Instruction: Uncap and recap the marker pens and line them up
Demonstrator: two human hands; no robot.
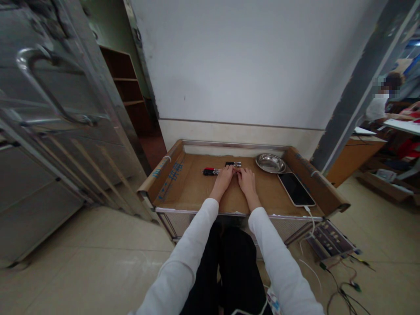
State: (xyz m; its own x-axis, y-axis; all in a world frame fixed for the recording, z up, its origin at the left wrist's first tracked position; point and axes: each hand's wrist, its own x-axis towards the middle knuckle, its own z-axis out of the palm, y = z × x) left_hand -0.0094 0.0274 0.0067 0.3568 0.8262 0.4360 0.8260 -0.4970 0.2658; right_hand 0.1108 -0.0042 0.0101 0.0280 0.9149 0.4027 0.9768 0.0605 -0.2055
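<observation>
Both forearms reach over a cardboard-lined cart top (193, 194). My left hand (225, 176) and my right hand (246, 178) rest close together near its middle, their fingers bent and fingertips almost meeting. Whatever is pinched between them is too small to make out. Just left of my left hand lies a black and red object with a shiny metal part (210, 171), like a small handled tool, partly covered by that hand. Beyond the fingertips is a short black piece with a metal end (233, 164). A round shallow metal dish (271, 162) stands to the right.
A phone (296, 189) with a white charging cable (311, 221) lies at the cart's right. Below are an electrical panel (331, 240) and loose wires (348, 291) on the floor. A metal door (55, 109) is at left; another person (379, 105) sits far right.
</observation>
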